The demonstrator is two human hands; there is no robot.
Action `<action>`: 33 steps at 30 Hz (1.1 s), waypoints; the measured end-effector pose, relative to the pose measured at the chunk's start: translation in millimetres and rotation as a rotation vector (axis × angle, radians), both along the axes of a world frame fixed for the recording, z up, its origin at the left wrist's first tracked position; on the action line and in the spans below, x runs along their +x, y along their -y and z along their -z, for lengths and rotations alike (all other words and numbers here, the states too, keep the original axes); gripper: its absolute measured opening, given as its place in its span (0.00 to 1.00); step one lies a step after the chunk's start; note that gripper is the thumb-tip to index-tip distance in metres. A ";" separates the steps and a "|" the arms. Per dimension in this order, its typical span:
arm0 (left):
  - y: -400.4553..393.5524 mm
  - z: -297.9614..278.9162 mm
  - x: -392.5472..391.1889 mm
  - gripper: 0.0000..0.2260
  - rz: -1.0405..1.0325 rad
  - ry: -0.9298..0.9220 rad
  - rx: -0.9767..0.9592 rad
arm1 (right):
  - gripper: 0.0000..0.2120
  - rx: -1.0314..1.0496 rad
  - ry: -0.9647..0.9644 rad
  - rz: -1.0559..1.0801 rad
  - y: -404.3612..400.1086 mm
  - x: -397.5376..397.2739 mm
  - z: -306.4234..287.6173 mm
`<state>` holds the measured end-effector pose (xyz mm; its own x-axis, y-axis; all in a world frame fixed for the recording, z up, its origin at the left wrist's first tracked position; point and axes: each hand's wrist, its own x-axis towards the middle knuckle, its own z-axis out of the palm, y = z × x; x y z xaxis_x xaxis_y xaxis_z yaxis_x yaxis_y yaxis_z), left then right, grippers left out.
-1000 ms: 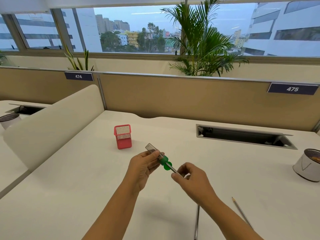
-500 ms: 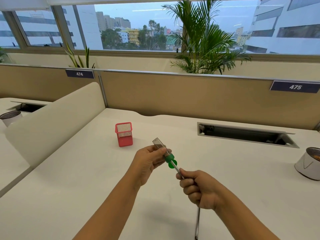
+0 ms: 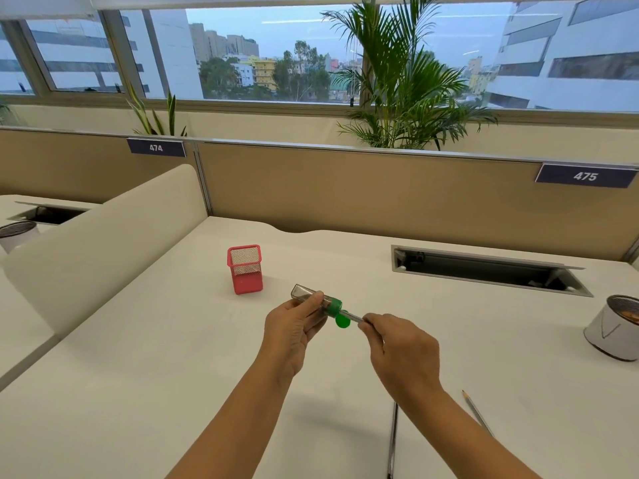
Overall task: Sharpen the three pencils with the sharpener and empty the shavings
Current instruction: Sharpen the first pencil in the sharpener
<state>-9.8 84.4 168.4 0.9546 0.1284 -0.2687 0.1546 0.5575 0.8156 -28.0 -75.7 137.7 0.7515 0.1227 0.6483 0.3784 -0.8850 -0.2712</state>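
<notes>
1. Two bare forearms come up from the bottom edge; no sleeve shows on either.
2. The left hand (image 3: 292,331) wears no glove, ring, watch or band.
3. The right hand (image 3: 403,354) is likewise uncovered, wrist plain, fingernails short where they show.

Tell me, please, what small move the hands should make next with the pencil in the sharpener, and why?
Probably another twist: the right hand grips the pencil, its tip seated in the green-ended sharpener held by the left hand. Two more pencils wait on the desk.
</notes>
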 end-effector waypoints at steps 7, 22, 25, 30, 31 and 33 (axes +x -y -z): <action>-9.5 -10.5 -2.6 0.04 0.190 0.128 0.172 | 0.14 1.367 -1.481 -0.172 1.6 -4.5 -34.1; -10.6 4.0 -0.3 0.04 0.079 -0.009 0.057 | 0.07 0.202 -0.270 -0.041 -12.2 -18.7 -16.6; -12.8 3.6 -1.1 0.04 0.128 -0.013 0.054 | 0.09 0.492 -0.651 -0.065 -12.3 -15.9 -23.6; -14.7 2.7 -0.7 0.05 0.164 -0.010 0.044 | 0.14 0.726 -0.901 -0.094 -11.1 -15.0 -32.3; -15.0 2.2 -0.4 0.05 0.165 -0.006 0.039 | 0.14 0.761 -0.940 -0.097 -10.0 -15.3 -32.0; -16.8 1.6 0.7 0.05 0.144 -0.003 0.024 | 0.15 0.795 -0.977 -0.107 -7.3 -17.1 -31.1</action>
